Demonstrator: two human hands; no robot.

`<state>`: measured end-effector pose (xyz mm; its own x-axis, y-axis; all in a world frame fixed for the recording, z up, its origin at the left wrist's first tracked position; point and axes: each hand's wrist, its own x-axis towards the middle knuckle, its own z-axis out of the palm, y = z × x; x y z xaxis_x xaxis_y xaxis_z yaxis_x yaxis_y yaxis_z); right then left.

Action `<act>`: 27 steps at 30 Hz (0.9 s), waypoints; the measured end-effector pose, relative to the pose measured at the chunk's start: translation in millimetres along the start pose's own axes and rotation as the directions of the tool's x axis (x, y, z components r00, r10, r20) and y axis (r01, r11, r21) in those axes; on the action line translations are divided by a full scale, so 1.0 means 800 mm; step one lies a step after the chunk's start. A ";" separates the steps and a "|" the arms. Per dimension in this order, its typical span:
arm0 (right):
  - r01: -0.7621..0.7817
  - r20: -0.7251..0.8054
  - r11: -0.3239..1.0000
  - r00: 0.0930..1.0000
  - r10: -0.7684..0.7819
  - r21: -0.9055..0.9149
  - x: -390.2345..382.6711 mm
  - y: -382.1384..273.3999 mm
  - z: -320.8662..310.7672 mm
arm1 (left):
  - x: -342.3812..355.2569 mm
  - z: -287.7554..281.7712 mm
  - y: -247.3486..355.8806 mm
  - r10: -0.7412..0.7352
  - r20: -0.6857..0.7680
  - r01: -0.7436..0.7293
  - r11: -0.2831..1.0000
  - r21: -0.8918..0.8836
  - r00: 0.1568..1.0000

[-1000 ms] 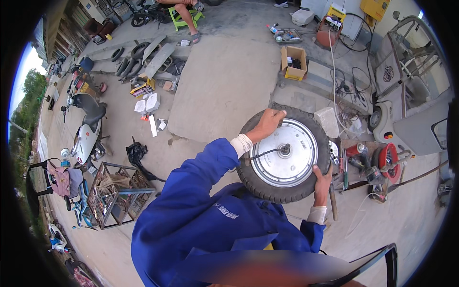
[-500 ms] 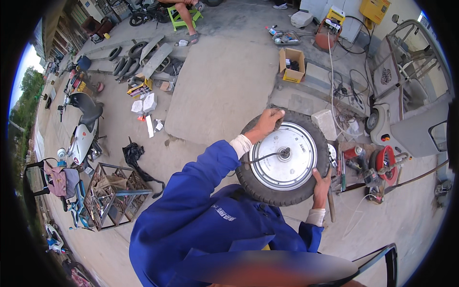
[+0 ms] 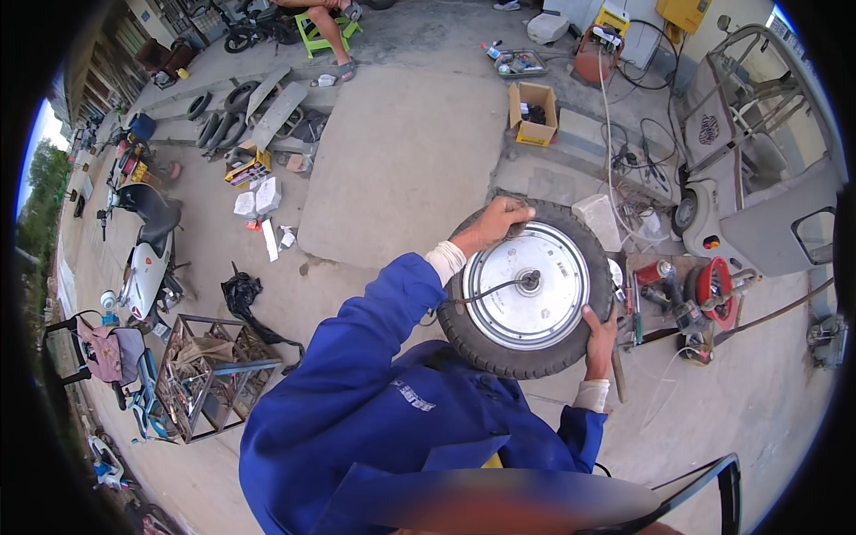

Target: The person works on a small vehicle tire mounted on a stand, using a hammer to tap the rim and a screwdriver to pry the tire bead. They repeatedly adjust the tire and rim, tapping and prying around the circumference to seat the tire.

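In front of me I hold a hub-motor wheel (image 3: 530,308) with a silver metal disc face and a black rubber tyre (image 3: 484,355). A dark cable (image 3: 490,292) runs from its central axle toward the left edge of the tyre. My left hand (image 3: 496,223) lies over the tyre's far side, fingers bent down onto it by the metal rim; the fingertips are partly hidden. On the near right side, my right hand (image 3: 599,341) grips the tyre, its thumb on top by the rim and the other fingers round the outside.
Right of the wheel, a low work surface carries tools, a red can (image 3: 655,271) and a red bowl (image 3: 716,294). A metal-framed tool rack (image 3: 214,370) and a white scooter (image 3: 147,267) stand left. Ahead are a cardboard box (image 3: 533,116), loose tyres (image 3: 221,129) and a seated person (image 3: 326,36).
The surroundings have shifted slightly left in the view. Both hands keep their hold on the wheel, and the wheel has barely moved.
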<state>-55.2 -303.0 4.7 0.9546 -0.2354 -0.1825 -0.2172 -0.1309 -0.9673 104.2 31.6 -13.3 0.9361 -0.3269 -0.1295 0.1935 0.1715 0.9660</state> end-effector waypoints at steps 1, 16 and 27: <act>-0.003 0.000 1.000 1.000 0.003 -0.013 0.000 -0.003 0.001 | 0.001 -0.007 0.000 -0.012 0.101 0.015 1.000 -0.026 0.995; 0.002 -0.038 1.000 0.999 -0.003 -0.023 0.009 0.020 -0.007 | -0.020 0.027 0.027 0.226 -0.148 -0.209 0.970 0.121 0.963; 0.011 -0.051 0.998 0.999 -0.014 -0.062 0.008 0.017 -0.005 | -0.009 0.010 0.018 0.145 -0.025 -0.143 0.987 0.072 0.989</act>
<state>-52.6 -310.0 -9.0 0.9460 -0.2821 -0.1598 -0.2192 -0.1934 -0.9563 98.3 29.1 3.2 0.9613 -0.2754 0.0064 0.0359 0.1486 0.9882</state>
